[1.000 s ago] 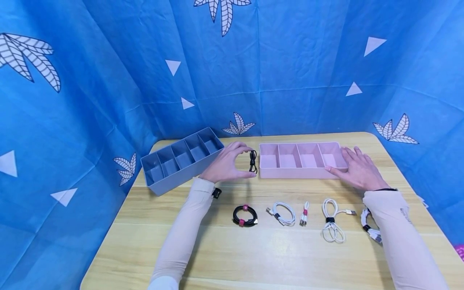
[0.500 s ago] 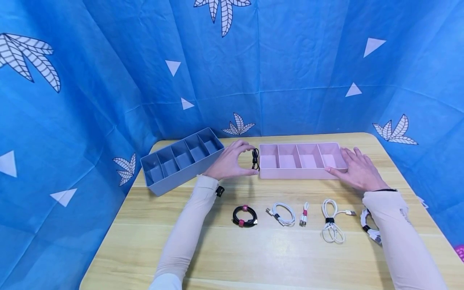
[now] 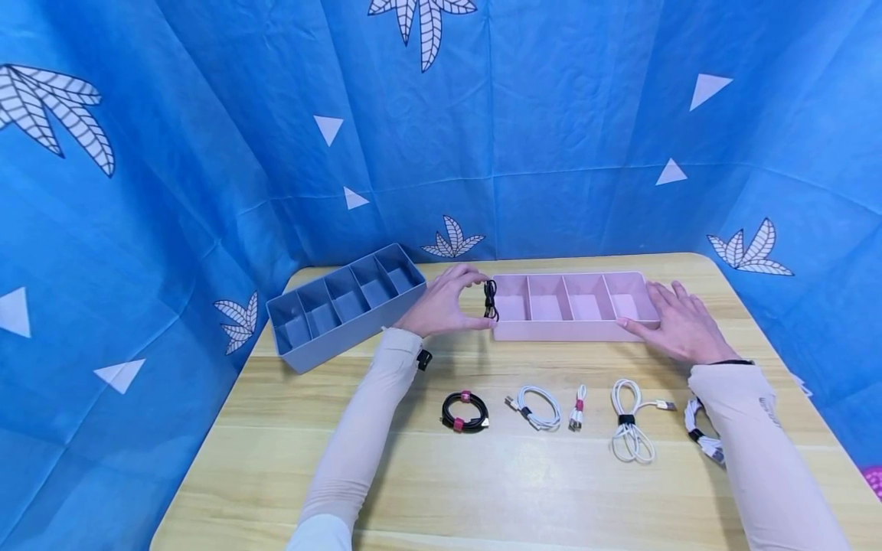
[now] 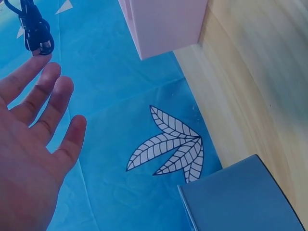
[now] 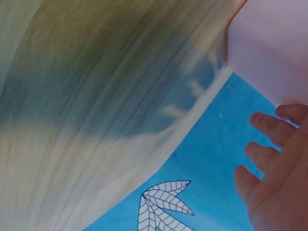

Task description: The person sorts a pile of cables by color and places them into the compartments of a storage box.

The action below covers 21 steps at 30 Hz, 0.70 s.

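A bundled black cable (image 3: 491,300) is pinched upright between the thumb and index finger of my left hand (image 3: 444,304). It hangs at the left end of the pink divided box (image 3: 565,330), in front of that edge in the head view. In the left wrist view the cable bundle (image 4: 36,31) touches a fingertip, and the other fingers are spread. My right hand (image 3: 682,325) rests against the pink box's right end, thumb at the front rim and fingers spread. The right wrist view shows fingertips (image 5: 262,122) by the box's end wall; the thumb is hidden there.
A blue-grey divided box (image 3: 351,325) stands angled at back left. Along the table (image 3: 524,497) lie a coiled black cable (image 3: 451,417) and several bundled white cables, such as one (image 3: 632,440) near my right sleeve. The rightmost white cable (image 3: 704,442) is partly covered by that sleeve.
My left hand has moved slightly right and away from me, bringing the black cable from the gap between boxes to the pink box's left edge. The right hand stays put.
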Motion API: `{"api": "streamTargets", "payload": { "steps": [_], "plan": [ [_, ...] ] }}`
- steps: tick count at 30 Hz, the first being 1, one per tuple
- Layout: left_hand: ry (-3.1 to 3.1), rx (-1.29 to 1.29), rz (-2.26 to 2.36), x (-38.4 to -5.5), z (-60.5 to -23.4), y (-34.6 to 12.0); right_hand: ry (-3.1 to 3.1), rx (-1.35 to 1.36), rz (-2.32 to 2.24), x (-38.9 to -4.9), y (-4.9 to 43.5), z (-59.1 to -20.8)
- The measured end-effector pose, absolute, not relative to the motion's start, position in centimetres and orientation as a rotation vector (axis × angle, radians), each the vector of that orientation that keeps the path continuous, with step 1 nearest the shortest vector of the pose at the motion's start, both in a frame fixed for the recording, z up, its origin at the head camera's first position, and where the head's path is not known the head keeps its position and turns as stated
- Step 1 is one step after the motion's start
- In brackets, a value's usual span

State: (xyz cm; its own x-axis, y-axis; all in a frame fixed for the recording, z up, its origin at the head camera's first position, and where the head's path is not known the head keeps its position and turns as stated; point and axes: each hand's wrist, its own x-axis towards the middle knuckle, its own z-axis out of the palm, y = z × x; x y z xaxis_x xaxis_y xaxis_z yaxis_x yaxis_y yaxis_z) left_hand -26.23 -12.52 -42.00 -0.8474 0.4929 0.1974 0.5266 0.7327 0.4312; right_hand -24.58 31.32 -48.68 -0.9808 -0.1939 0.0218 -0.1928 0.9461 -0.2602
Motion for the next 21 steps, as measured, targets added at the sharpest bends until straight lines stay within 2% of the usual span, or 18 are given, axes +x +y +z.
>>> {"api": "streamTargets", "payload": {
  "steps": [21],
  "plan": [
    [-2.857, -0.86, -0.668, -27.7, -42.7, -11.4, 3.09, -0.304, -0.408, -24.5, 31.5, -48.8]
  ]
}}
